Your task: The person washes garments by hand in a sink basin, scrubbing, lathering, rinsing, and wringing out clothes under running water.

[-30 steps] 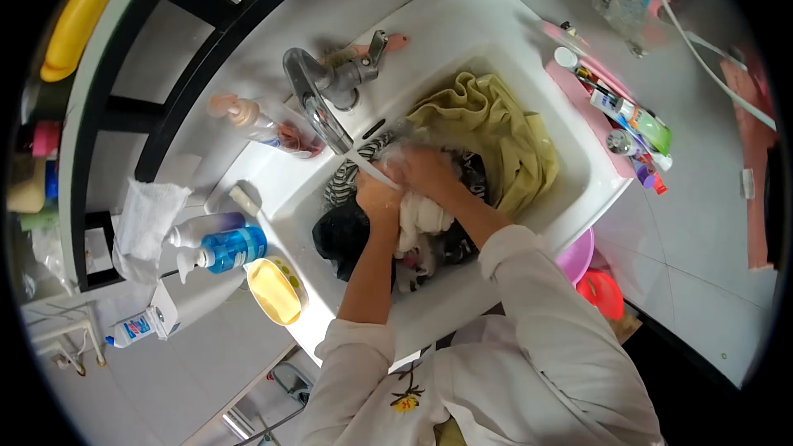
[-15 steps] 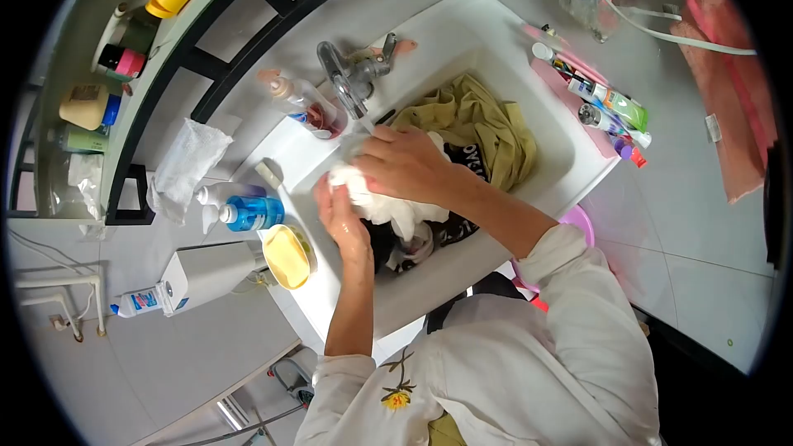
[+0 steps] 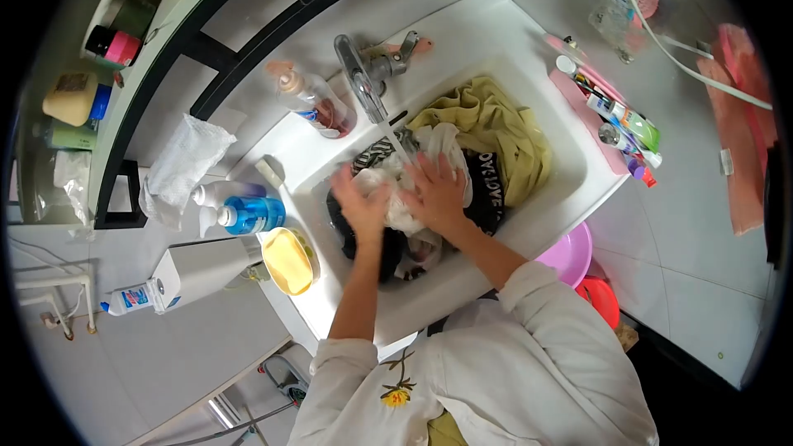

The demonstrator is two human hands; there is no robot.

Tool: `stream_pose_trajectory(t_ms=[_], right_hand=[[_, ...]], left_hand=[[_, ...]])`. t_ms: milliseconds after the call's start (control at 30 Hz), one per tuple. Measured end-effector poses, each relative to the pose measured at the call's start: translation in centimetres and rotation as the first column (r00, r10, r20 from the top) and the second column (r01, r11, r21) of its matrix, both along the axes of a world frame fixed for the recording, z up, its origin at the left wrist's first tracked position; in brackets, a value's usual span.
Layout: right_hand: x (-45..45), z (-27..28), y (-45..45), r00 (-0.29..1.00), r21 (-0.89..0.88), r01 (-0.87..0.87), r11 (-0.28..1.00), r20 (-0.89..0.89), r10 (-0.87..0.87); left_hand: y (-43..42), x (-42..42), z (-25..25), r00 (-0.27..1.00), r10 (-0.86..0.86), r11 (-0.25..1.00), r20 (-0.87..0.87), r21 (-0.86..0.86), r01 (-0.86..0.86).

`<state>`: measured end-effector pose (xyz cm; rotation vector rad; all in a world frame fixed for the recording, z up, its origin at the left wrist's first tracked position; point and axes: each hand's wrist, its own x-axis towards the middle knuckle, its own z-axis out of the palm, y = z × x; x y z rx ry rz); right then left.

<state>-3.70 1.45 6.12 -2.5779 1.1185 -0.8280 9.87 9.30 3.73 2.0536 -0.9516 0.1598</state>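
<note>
Both my hands are over the clothes in the white sink (image 3: pixel 570 161). My left hand (image 3: pixel 363 206), a little blurred, has its fingers spread at the left edge of a wet white cloth (image 3: pixel 401 211). Flat on the same cloth rests my right hand (image 3: pixel 436 190), fingers apart. Water runs from the metal faucet (image 3: pixel 361 78) just above my hands. Right of them lie a black garment with white lettering (image 3: pixel 487 190) and an olive-green garment (image 3: pixel 504 128). More dark cloth (image 3: pixel 380 252) sits below my left hand.
On the sink's left ledge stand a clear pump bottle (image 3: pixel 318 103), a blue bottle (image 3: pixel 252 215) and a yellow soap dish (image 3: pixel 289 263). A pink holder with tubes (image 3: pixel 611 116) lines the right rim. Purple (image 3: pixel 570 256) and red basins (image 3: pixel 599 299) sit below.
The white cloth, bunched up between my hands before, now lies lower and spread among the clothes. Both hands have opened, and the right has moved down. The view has shifted slightly.
</note>
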Motion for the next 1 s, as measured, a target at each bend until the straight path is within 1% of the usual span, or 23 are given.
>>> stream_pose_trajectory(t_ms=[67, 100, 200, 300, 333, 400, 467, 500, 600, 700, 800, 900, 1000], right_hand=[[-0.3, -1.2, -0.1, 0.995, 0.007, -0.103, 0.995, 0.006, 0.103], [-0.6, -1.5, -0.2, 0.988, 0.018, -0.154, 0.988, 0.006, 0.154], [-0.5, -2.5, -1.3, 0.970, 0.066, -0.235, 0.970, -0.047, 0.238], [1.1, -4.4, -3.3, 0.952, 0.122, -0.240, 0.963, -0.165, 0.259], [1.7, -4.6, -4.0, 0.947, 0.266, -0.223, 0.938, -0.169, 0.274], [3.1, -5.1, -5.4, 0.940, 0.528, -0.168, 0.832, -0.168, 0.296], [3.1, -7.7, -6.3, 0.914, 0.366, -0.282, 0.887, -0.180, 0.364], [3.3, -7.7, -6.7, 0.898, 0.274, -0.339, 0.900, -0.190, 0.397], [3.7, -6.2, -7.6, 0.849, 0.130, -0.322, 0.938, -0.399, 0.347], [4.5, -4.3, -7.9, 0.858, 0.402, -0.222, 0.888, -0.353, 0.374], [3.3, -4.6, -6.7, 0.950, 0.212, -0.282, 0.936, -0.074, 0.303], [1.1, -3.3, -5.4, 0.961, 0.274, -0.273, 0.922, 0.023, 0.277], [-1.7, -2.1, -4.1, 0.979, 0.383, -0.201, 0.902, 0.109, 0.172]], left_hand=[[-1.0, -2.4, 0.5, 0.988, -0.067, 0.958, 0.138, 0.285, 0.025], [-0.9, -2.7, -0.2, 0.977, -0.075, 0.975, 0.198, 0.220, 0.030], [-0.5, -2.6, -2.4, 0.975, -0.084, 0.979, 0.204, 0.202, 0.042], [-1.7, -1.2, -4.0, 0.982, -0.037, 0.981, 0.183, 0.194, 0.001], [-1.9, -0.7, -4.3, 0.986, -0.042, 0.973, 0.163, 0.231, 0.003], [-2.6, 0.2, -4.6, 0.990, -0.054, 0.954, 0.128, 0.298, 0.014], [-3.4, 0.6, -4.8, 0.980, -0.025, 0.970, 0.199, 0.241, -0.024], [-3.7, 0.7, -5.1, 0.972, -0.006, 0.977, 0.236, 0.207, -0.044], [-4.4, 0.7, -5.1, 0.985, 0.040, 0.966, 0.169, 0.244, -0.081], [-4.1, 0.5, -3.8, 0.989, 0.018, 0.939, 0.143, 0.336, -0.066], [-2.8, 0.3, -2.3, 0.999, -0.029, 0.956, -0.043, 0.292, 0.040], [-0.6, -1.0, -0.9, 0.996, -0.008, 0.990, -0.085, 0.143, 0.020], [1.0, -2.2, -0.7, 0.950, 0.089, 0.989, -0.301, -0.090, -0.121]])
